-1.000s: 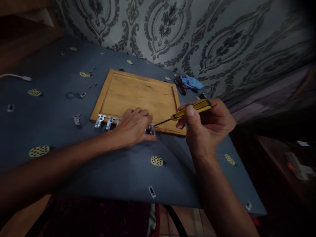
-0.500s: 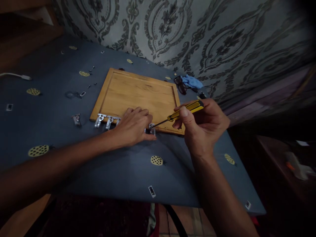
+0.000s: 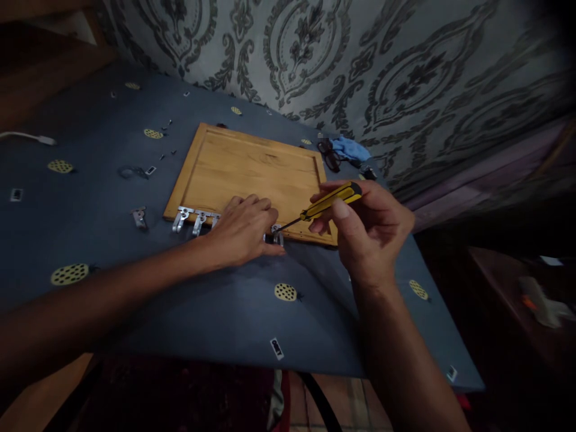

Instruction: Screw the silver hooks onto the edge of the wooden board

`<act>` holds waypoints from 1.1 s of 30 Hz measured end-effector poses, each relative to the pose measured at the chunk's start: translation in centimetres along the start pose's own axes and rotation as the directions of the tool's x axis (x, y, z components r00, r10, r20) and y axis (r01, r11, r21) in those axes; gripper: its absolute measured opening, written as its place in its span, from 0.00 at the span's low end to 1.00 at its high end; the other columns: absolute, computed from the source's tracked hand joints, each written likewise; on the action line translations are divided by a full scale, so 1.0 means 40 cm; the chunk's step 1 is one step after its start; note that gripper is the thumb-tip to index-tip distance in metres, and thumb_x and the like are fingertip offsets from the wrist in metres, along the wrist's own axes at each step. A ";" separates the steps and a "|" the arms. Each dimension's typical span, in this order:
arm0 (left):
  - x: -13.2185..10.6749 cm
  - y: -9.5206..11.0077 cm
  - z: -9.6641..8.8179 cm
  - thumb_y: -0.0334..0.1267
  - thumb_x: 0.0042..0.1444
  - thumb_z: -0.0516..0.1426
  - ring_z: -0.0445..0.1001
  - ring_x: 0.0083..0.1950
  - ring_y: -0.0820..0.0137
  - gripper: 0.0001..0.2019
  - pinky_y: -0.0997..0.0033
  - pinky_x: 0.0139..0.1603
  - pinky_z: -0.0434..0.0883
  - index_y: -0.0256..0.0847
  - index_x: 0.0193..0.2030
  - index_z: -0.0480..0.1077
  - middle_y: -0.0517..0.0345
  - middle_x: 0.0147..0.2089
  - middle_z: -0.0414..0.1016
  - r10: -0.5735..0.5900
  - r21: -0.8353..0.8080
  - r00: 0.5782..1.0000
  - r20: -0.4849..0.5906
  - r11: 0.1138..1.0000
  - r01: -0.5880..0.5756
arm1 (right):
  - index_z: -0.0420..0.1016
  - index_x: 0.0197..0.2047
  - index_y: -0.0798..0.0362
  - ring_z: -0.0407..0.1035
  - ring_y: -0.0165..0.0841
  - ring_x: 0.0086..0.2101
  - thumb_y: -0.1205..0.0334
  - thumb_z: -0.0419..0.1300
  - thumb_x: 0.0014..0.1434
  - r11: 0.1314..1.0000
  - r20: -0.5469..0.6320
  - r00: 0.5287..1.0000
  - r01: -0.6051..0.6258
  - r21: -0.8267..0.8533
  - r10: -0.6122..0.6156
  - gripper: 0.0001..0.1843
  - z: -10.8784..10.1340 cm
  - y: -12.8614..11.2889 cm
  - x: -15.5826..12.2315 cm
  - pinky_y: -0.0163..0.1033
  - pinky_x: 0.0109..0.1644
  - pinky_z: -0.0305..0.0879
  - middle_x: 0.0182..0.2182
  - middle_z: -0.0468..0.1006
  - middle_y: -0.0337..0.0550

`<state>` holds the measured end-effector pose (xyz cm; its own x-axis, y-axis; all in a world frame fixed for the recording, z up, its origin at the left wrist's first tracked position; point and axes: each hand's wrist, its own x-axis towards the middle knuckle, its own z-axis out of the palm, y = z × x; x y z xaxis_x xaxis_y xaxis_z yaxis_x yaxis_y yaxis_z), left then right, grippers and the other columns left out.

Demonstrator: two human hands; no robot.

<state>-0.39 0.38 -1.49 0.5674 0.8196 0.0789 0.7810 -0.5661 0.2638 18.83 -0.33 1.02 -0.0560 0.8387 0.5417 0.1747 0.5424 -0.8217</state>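
A wooden board lies flat on a dark blue cloth. Silver metal hooks sit along its near edge. My left hand rests palm down over that edge, fingers curled beside another hook, pressing on the board. My right hand is closed round a yellow and black screwdriver. Its thin shaft slants down to the left, and the tip meets the hook by my left fingertips.
Loose metal hardware and small screws lie on the cloth to the left. Glasses and a blue rag sit behind the board. A patterned wall rises behind. A white cable lies far left.
My right hand and the screwdriver handle have shifted left, closer to the hook. The left hand stays where it was.
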 end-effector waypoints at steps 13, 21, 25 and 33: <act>0.001 0.000 -0.001 0.57 0.64 0.66 0.73 0.57 0.52 0.23 0.57 0.55 0.66 0.38 0.53 0.76 0.47 0.52 0.78 -0.008 0.003 1.000 0.015 1.000 0.008 | 0.82 0.38 0.46 0.74 0.28 0.19 0.46 0.78 0.54 0.998 -0.004 1.000 0.009 0.061 -0.008 0.17 0.004 -0.008 0.004 0.34 0.21 0.72 0.31 0.87 0.37; 0.001 0.001 -0.005 0.57 0.63 0.66 0.73 0.57 0.51 0.24 0.56 0.55 0.67 0.37 0.52 0.77 0.45 0.53 0.78 -0.007 -0.004 1.000 0.019 1.000 0.007 | 0.79 0.33 0.47 0.72 0.29 0.18 0.48 0.79 0.53 1.000 -0.028 1.000 -0.005 0.008 0.005 0.17 0.004 -0.005 -0.002 0.36 0.20 0.72 0.28 0.83 0.36; 0.001 0.002 -0.002 0.56 0.63 0.67 0.73 0.57 0.51 0.23 0.56 0.55 0.67 0.37 0.51 0.77 0.46 0.52 0.78 -0.010 -0.003 1.000 0.015 1.000 0.010 | 0.77 0.32 0.46 0.72 0.29 0.17 0.51 0.79 0.54 0.997 -0.113 0.991 0.072 0.040 -0.068 0.16 0.009 0.006 -0.001 0.35 0.18 0.69 0.25 0.81 0.33; 0.001 0.000 0.001 0.55 0.64 0.66 0.73 0.57 0.52 0.22 0.57 0.55 0.66 0.37 0.51 0.77 0.46 0.52 0.78 -0.008 0.002 1.000 0.012 1.000 0.008 | 0.77 0.34 0.48 0.73 0.29 0.16 0.50 0.78 0.56 0.987 -0.171 0.973 0.161 0.026 -0.155 0.16 0.011 0.021 0.003 0.34 0.17 0.69 0.24 0.81 0.32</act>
<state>-0.34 0.41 -1.52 0.5645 0.8229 0.0655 0.7860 -0.5600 0.2621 18.53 0.24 0.33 0.0861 0.7239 0.6845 0.1382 0.6717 -0.7278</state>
